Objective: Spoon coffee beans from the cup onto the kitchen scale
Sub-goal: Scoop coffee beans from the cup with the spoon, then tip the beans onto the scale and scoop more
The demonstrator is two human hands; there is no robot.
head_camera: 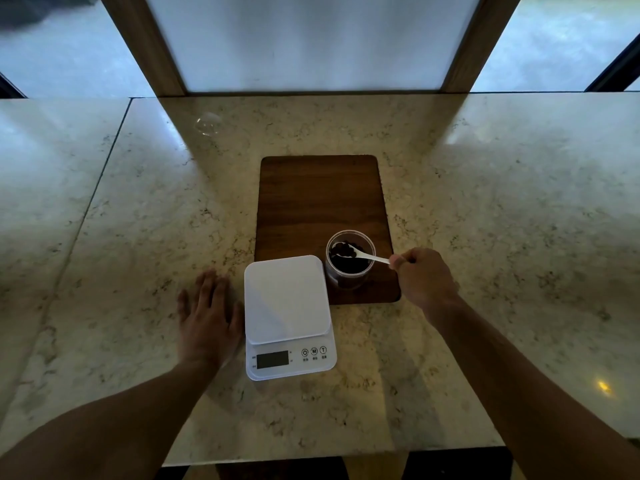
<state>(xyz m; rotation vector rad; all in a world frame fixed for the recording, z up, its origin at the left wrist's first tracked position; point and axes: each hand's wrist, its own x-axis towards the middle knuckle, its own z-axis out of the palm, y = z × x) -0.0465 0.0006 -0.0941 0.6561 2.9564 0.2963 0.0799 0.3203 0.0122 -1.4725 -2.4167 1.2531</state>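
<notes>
scale (286,299) left of cup (350,259) | cup on board (320,199) — spoon (367,257) seemingly in cup

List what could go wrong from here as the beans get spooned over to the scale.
1. The small white spoon is pinched at its handle tip by the right hand; a heaped scoop may drop beans between the cup and the scale.
2. The cup stands unheld near the wooden board's front edge; levering the spoon could tip it.
3. The scale's display looks blank, so nothing may register.
</notes>
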